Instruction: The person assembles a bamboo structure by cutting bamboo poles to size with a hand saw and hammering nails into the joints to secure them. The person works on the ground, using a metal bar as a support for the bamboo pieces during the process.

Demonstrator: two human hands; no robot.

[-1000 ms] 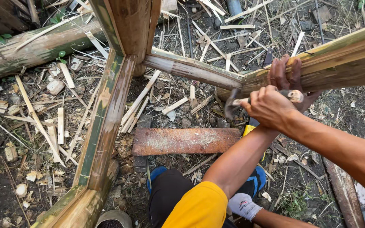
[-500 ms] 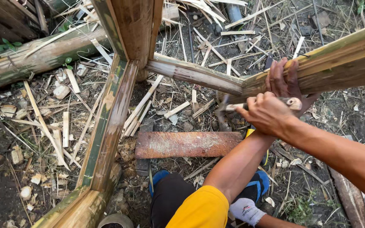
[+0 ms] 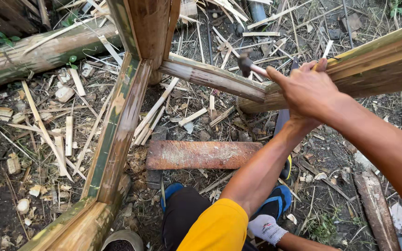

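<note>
My right hand point(image 3: 309, 90) is closed around the handle of a hammer point(image 3: 246, 63), whose dark head is lifted above a joint in a bamboo frame. The joint is where a thick bamboo pole point(image 3: 380, 62) from the right meets a split bamboo crosspiece point(image 3: 210, 76). My left hand point(image 3: 298, 124) reaches up to that pole from below. It is mostly hidden behind my right hand and shows only at the wrist. The crosspiece runs left to an upright wooden post point(image 3: 150, 28).
A long bamboo beam point(image 3: 117, 130) runs diagonally down to the lower left. A rusty flat plank point(image 3: 201, 155) lies on the ground under the frame, near my blue shoes point(image 3: 280, 200). A thick log point(image 3: 43, 56) lies at upper left. Bamboo chips and slivers litter the dirt.
My right hand has swung the hammer upward, from low beside the pole to above the joint, and now covers my left hand. The view has shifted slightly.
</note>
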